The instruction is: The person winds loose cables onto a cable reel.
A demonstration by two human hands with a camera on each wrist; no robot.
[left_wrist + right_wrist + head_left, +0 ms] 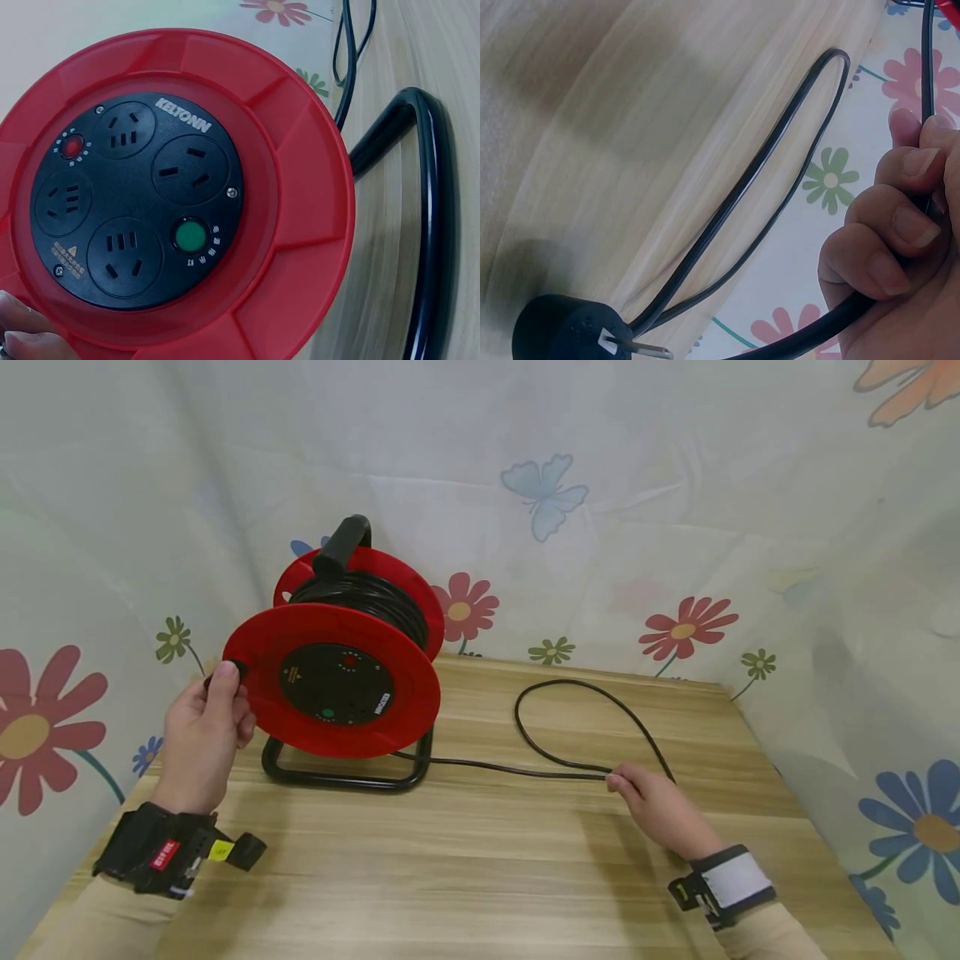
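Observation:
A red cable reel with black cable wound on its drum stands on the left of the table. My left hand grips the small black knob at the left edge of its front disc. In the left wrist view the black socket panel faces me, with a red light and a green button. My right hand holds the black cable that runs out from the reel; its fingers curl round it in the right wrist view. The cable's black plug shows there at lower left, metal pin exposed.
The reel rests on a black tubular stand and has a black carrying handle on top. A loop of loose cable lies on the wooden table at right. Flower-printed curtains enclose the back and sides.

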